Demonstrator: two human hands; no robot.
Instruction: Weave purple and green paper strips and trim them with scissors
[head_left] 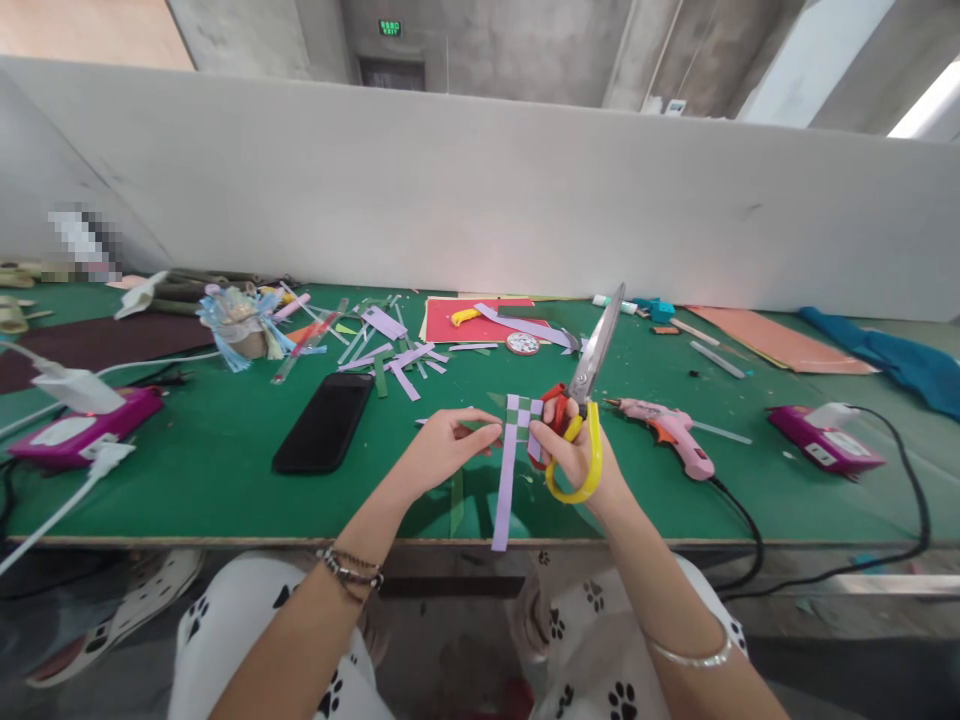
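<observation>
Head camera: right hand (576, 456) holds yellow-and-red-handled metal scissors (585, 380), its fingers pinching lilac-and-green woven paper strips (519, 416) above green counter (225, 490); whether left hand (452, 446) pinches, I cannot tell. Brownish cup-like container (253, 343), blue-fringed, has unclear contents.

black phone (324, 423), flat | blue cloth (892, 352), far right | exit sign (389, 27), lit green

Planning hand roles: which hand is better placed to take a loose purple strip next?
Probably the left hand: it's nearer the loose purple strips and holds no tool; the right hand has scissors and the woven piece.
</observation>
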